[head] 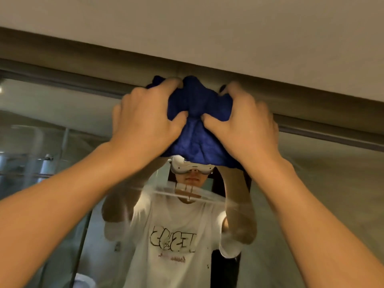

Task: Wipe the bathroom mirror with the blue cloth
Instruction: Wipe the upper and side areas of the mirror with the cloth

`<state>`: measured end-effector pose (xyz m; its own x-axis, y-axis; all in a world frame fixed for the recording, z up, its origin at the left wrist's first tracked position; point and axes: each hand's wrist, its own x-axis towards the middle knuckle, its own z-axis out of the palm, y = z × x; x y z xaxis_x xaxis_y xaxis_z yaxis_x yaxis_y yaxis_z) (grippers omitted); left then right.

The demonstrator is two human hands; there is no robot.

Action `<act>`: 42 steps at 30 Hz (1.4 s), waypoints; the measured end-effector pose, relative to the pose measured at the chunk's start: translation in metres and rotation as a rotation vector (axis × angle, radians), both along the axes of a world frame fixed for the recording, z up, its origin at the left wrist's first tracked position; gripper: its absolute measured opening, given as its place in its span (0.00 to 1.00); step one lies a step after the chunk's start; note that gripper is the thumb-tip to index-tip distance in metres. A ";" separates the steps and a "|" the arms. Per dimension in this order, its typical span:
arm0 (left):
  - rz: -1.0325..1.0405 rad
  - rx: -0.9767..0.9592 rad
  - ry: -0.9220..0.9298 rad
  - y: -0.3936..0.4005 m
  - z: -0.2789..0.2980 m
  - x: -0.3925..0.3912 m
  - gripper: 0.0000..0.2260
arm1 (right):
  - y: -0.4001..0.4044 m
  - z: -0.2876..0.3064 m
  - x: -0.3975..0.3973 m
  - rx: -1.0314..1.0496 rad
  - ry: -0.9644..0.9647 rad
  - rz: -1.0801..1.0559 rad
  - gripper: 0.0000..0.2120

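Two bare forearms rise from the lower corners and converge on the blue cloth, which is pinned against the bathroom mirror near its upper edge. The left hand lies on the cloth's left side, the right hand on its right. Both are spread and curled into the fabric, gripping and pressing it rather than lying flat.

The two thumbs point inward toward each other and nearly meet at the cloth's middle, pinching up a vertical ridge of fabric between them. The left index fingertip and the right fingertips hook over the cloth's top portion, where it bulges up between them into a rounded peak.

The cloth is bunched and creased, its long axis running roughly up and down. Its upper end pokes above the fingers, touching or overlapping the dark frame strip along the top of the mirror, and a small corner shows beyond the left fingers. Its lower end fans out wider below the thumbs and between the wrists.

Beyond the hands, the glass reflects the person in a white printed T-shirt with a white headset just under the cloth's lower hem. Above the frame strip is a plain beige wall.
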<state>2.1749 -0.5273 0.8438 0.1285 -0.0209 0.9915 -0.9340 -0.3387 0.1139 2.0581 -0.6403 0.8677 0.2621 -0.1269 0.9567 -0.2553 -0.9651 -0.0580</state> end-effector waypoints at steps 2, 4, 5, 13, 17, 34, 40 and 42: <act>0.026 0.017 -0.028 -0.013 0.001 -0.011 0.21 | -0.012 -0.002 -0.014 0.025 -0.009 0.000 0.16; 0.018 0.014 -0.022 -0.026 0.000 -0.025 0.21 | -0.024 -0.004 -0.027 0.030 -0.010 0.005 0.17; 0.012 0.011 -0.011 -0.032 -0.001 -0.032 0.21 | -0.031 -0.004 -0.033 0.024 -0.013 0.007 0.18; 0.039 0.026 -0.031 -0.092 0.002 -0.094 0.22 | -0.090 -0.003 -0.093 0.021 -0.024 -0.017 0.20; 0.046 0.036 -0.044 -0.126 0.003 -0.130 0.21 | -0.122 -0.005 -0.128 0.035 -0.037 -0.048 0.21; 0.024 0.113 -0.142 -0.208 0.009 -0.203 0.21 | -0.186 -0.012 -0.212 0.125 -0.082 -0.186 0.20; -0.010 0.105 -0.093 -0.164 0.011 -0.155 0.20 | -0.144 -0.011 -0.163 0.094 -0.120 -0.147 0.20; -0.021 0.093 -0.087 -0.145 0.010 -0.138 0.20 | -0.126 -0.011 -0.144 0.099 -0.136 -0.122 0.20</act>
